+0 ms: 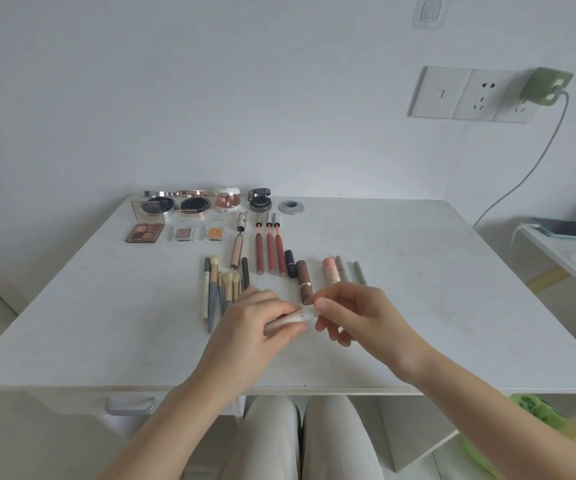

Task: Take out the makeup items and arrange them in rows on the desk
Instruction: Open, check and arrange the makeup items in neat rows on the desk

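Above the white desk [401, 289], my left hand [255, 327] grips a pale pink tube [285, 320] by its body, and my right hand [352, 313] pinches its white end. Makeup lies in rows beyond them. Open compacts [193, 204] line the far edge, with an eyeshadow palette [144, 232] and two small pans below. Three red lip glosses [270, 249] lie side by side. Several brushes [219, 289] sit left of my hands. A brown lipstick [304, 280], a black one [290, 263], a pink tube [330, 270] and two thin pens [350, 270] lie just beyond my hands.
A round metal cable grommet [291, 207] is set into the desk at the back. A green charger [546, 86] sits in the wall socket, its cable running to a phone [569, 230] on a side shelf at right. A drawer handle [130, 405] shows under the desk's front edge.
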